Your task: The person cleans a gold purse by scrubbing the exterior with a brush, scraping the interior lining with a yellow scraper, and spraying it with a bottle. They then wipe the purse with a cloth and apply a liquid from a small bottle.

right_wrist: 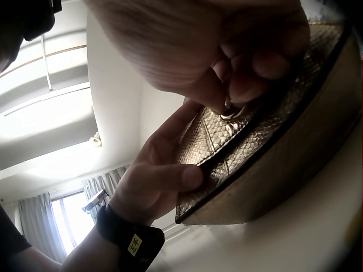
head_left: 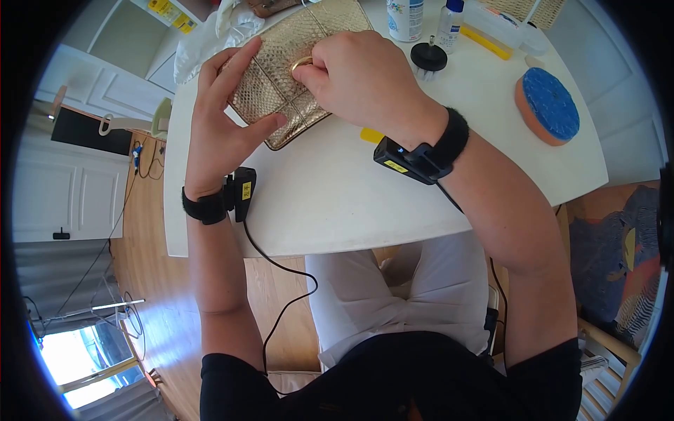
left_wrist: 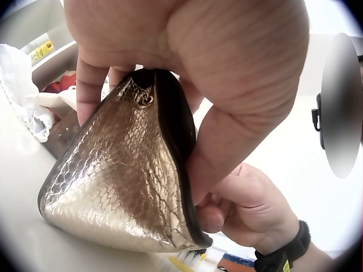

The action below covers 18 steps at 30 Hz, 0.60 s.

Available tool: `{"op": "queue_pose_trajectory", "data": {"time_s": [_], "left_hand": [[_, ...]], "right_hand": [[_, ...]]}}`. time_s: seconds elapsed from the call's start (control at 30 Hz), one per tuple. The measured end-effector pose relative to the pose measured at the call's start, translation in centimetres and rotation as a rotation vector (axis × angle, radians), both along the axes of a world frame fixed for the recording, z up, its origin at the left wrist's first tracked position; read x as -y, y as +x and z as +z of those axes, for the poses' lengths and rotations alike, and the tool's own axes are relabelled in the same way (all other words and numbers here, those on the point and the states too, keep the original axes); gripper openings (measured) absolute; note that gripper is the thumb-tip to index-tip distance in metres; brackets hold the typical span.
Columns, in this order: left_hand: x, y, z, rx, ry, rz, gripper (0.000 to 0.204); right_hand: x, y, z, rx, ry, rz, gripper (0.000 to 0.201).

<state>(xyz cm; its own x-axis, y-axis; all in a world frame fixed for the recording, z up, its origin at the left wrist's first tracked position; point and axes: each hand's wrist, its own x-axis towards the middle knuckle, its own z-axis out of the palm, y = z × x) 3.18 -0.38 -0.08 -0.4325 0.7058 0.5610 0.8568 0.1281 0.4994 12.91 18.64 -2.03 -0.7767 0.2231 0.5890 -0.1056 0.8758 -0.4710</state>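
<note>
A gold snakeskin-textured handbag [head_left: 270, 81] with dark edging stands tilted on the white table. My left hand [head_left: 223, 130] grips its left end, thumb on the flap side and fingers over the opposite edge. From the left wrist view, the bag's side panel [left_wrist: 108, 181] shows a small metal ring [left_wrist: 145, 101] near the top. My right hand [head_left: 368, 81] pinches a gold ring-shaped clasp [head_left: 302, 62] on the flap between thumb and fingers. In the right wrist view, the clasp [right_wrist: 228, 115] is partly hidden by those fingers. The bag's inside is hidden.
Right of the bag on the table [head_left: 351, 203] are a black round brush [head_left: 429, 56], a spray can [head_left: 405, 19], a blue-capped bottle [head_left: 449, 27] and a blue-and-orange sponge [head_left: 549, 105]. White cloth [head_left: 239, 28] lies behind the left hand. A cable [head_left: 281, 266] hangs from the left wrist.
</note>
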Motion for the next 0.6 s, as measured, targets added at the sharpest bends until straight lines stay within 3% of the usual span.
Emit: {"op": "queue_pose_trajectory", "data": {"time_s": [0.3,0.6], "left_hand": [[0.11,0.06,0.06,0.000,-0.031,0.029,0.090],[-0.01,0.07,-0.07,0.020,-0.002,0.003,0.091]], "right_hand": [[0.30,-0.31,-0.54,-0.003,-0.141,-0.026,0.036],[0.23,-0.28,-0.35,-0.004,-0.138,-0.019,0.034]]}}
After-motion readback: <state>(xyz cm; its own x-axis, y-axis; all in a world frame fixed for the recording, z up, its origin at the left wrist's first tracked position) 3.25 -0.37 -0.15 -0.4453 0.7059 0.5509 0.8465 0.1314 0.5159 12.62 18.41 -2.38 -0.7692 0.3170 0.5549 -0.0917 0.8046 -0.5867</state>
